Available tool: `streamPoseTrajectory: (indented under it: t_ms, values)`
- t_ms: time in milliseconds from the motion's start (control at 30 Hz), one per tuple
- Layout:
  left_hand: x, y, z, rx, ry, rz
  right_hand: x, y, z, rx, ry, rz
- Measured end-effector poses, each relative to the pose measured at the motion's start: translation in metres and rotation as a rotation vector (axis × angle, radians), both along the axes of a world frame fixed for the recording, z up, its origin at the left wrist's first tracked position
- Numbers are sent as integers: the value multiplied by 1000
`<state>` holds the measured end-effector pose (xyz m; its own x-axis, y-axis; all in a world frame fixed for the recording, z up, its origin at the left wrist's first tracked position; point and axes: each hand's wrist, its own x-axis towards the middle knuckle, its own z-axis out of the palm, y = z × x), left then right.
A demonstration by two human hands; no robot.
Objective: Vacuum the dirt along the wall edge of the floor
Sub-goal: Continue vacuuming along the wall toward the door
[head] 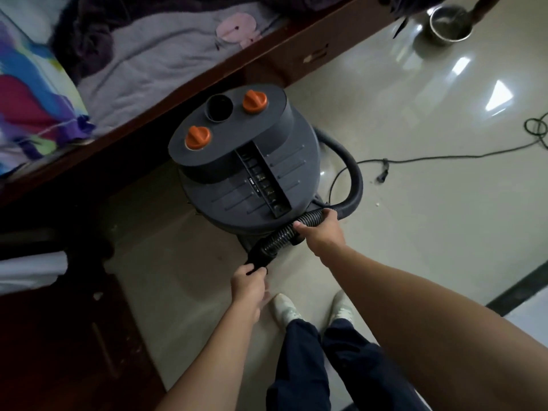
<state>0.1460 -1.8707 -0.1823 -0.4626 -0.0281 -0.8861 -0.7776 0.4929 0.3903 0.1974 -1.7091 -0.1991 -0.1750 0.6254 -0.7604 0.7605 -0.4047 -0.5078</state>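
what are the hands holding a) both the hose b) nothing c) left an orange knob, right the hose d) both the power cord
a: the left hand grips the black end of the hose, and the right hand grips its ribbed part.

Grey canister vacuum (252, 185) stands upright on the glossy floor (415, 232), ribbed hose (356, 185) looping round its side.

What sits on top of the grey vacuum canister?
Two orange knobs, an open black port between them, a recessed slotted channel. The port's inside is too dark. The hose, gripped by left hand and right hand, covers its near edge.
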Motion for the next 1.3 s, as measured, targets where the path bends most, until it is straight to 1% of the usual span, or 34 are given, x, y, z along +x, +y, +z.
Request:
streamPoseTrajectory:
  t_ms: [100,200,400,600,733,800,967,1100,1200,1300]
  values:
    - [-6,1,24,-31,74,-123,14,17,18,-60,-11,67]
    - [-5,15,55,-47,117,-232,56,36,46,-61,-75,91]
    - [15,88,135,-33,139,-524,170,101,122,-158,-171,-83]
    - [49,212,196,4,248,-956,249,186,182,-81,-190,-120]
    - [84,311,224,4,363,-1186,285,253,203,-10,-169,-70]
    - [105,361,239,-20,425,-1299,308,291,208,-12,-164,-28]
    - [166,487,270,-36,553,-1481,383,398,233,6,-230,49]
    - [219,576,294,12,557,-1550,446,489,270,133,-306,43]
    - [250,640,307,38,600,-1653,485,550,293,229,-344,10]
    - [273,707,312,40,642,-1745,516,605,307,281,-385,-7]
